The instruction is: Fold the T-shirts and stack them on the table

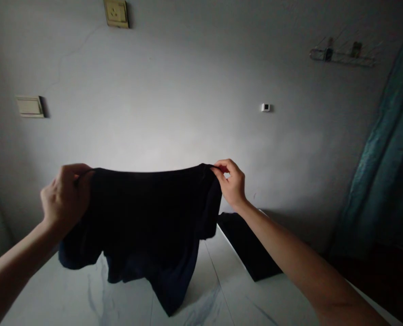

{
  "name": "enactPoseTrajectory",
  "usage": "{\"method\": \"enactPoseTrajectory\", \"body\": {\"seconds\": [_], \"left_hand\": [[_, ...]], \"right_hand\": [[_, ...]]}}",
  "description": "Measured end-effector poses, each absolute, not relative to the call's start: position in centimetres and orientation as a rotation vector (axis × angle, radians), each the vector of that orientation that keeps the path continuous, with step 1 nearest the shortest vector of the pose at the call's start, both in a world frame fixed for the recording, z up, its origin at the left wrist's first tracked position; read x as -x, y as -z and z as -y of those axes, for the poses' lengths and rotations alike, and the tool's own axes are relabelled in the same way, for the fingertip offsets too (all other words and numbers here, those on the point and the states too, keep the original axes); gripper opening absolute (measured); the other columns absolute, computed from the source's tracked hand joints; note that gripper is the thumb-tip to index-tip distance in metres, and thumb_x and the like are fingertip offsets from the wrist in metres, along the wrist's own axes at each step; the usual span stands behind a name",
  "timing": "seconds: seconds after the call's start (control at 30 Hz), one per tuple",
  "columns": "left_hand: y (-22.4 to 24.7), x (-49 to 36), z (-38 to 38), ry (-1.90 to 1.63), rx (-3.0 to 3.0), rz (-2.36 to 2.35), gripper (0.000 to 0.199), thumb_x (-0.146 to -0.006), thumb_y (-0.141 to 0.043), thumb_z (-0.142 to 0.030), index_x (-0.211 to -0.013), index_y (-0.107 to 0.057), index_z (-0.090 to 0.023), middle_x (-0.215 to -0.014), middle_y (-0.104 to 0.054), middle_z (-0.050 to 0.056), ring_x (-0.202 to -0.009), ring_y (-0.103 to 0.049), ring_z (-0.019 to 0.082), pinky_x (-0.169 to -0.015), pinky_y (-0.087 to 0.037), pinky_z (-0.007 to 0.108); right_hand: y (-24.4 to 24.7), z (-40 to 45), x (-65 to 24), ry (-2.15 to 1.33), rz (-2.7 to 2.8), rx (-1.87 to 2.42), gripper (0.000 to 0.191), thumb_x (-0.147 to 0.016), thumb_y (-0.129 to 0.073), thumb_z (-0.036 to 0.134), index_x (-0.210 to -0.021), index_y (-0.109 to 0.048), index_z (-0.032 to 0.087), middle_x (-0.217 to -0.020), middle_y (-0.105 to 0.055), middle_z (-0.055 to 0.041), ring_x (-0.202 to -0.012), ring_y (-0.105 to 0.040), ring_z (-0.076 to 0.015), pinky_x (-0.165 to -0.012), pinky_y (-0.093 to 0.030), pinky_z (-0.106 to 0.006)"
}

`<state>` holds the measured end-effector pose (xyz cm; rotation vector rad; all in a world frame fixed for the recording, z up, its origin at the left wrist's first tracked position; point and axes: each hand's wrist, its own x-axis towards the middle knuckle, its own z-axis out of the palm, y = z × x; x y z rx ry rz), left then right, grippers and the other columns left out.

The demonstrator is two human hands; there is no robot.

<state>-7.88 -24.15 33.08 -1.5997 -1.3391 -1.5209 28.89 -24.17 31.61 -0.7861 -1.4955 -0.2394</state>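
A dark navy, nearly black garment [147,213] hangs stretched between my two hands above a pale marbled surface. My left hand [67,194] grips its upper left corner, fingers closed on the cloth. At the upper right corner, my right hand [231,182] pinches the fabric between thumb and fingers. The top edge sags slightly, and the lower edge falls unevenly, with one point hanging lowest near the middle. What kind of garment it is cannot be made out.
A flat black item [250,249] lies on the marbled surface [218,299], partly behind my right forearm. The grey wall carries switches [29,106], a socket [117,13], a small white device [265,107] and a rack [344,58]. A teal curtain [374,181] hangs at right.
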Motion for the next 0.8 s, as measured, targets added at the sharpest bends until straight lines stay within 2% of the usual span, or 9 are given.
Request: {"method": "enactPoseTrajectory", "body": {"seconds": [0.1, 0.2, 0.37, 0.53, 0.67, 0.8], "left_hand": [[-34.4, 7.5, 23.7, 1.271, 1.662, 1.452, 0.02, -0.086, -0.054, -0.041, -0.096, -0.059, -0.025, -0.063, -0.053, -0.002, -0.056, -0.043, 0.016, -0.057, -0.022, 0.023], [-36.4, 6.8, 23.5, 1.042, 1.665, 1.507, 0.034, -0.09, -0.051, -0.052, -0.104, -0.06, -0.022, -0.065, -0.054, -0.002, -0.055, -0.039, 0.013, -0.058, -0.016, 0.023], [-39.2, 5.5, 23.6, 0.872, 1.669, 1.473, 0.044, -0.094, -0.042, -0.058, -0.103, -0.062, -0.02, -0.079, -0.062, 0.0, -0.063, -0.043, 0.014, -0.067, -0.026, 0.025], [-40.1, 4.6, 23.9, 0.915, 1.721, 1.431, 0.052, -0.096, -0.036, -0.061, -0.105, -0.061, -0.016, -0.085, -0.063, 0.001, -0.071, -0.046, 0.014, -0.075, -0.033, 0.026], [-40.2, 4.4, 23.5, 0.922, 1.775, 1.41, 0.052, -0.095, -0.04, -0.061, -0.105, -0.061, -0.014, -0.087, -0.063, 0.0, -0.07, -0.045, 0.013, -0.075, -0.034, 0.025], [-40.4, 4.6, 23.3, 1.005, 1.769, 1.4, 0.043, -0.093, -0.05, -0.054, -0.104, -0.064, -0.014, -0.084, -0.062, -0.001, -0.068, -0.042, 0.011, -0.073, -0.035, 0.024]], "right_hand": [[-32.2, 22.4, -29.7, 0.204, 1.53, 0.848, 0.015, -0.089, -0.057, 0.037, -0.083, -0.057, 0.023, -0.082, -0.063, -0.0022, -0.076, -0.059, -0.017, -0.068, -0.048, -0.029], [-32.8, 20.7, -30.7, 0.263, 1.521, 0.877, 0.014, -0.092, -0.053, 0.037, -0.087, -0.055, 0.024, -0.085, -0.063, -0.0029, -0.083, -0.06, -0.0174, -0.07, -0.048, -0.028], [-34.1, 18.5, -33.0, 0.382, 1.499, 0.867, 0.014, -0.094, -0.05, 0.036, -0.09, -0.056, 0.024, -0.084, -0.061, -0.0028, -0.082, -0.06, -0.0178, -0.072, -0.048, -0.029], [-35.2, 17.0, -34.6, 0.473, 1.477, 0.863, 0.019, -0.097, -0.045, 0.038, -0.1, -0.059, 0.025, -0.088, -0.061, -0.0035, -0.086, -0.059, -0.0191, -0.077, -0.048, -0.032], [-35.2, 17.0, -34.7, 0.445, 1.5, 0.871, 0.019, -0.097, -0.047, 0.038, -0.1, -0.061, 0.025, -0.088, -0.062, -0.0035, -0.085, -0.059, -0.0193, -0.075, -0.048, -0.031], [-35.2, 18.5, -34.7, 0.484, 1.522, 0.862, 0.022, -0.096, -0.048, 0.04, -0.097, -0.063, 0.024, -0.088, -0.064, -0.0036, -0.081, -0.06, -0.0187, -0.069, -0.047, -0.029]]}}
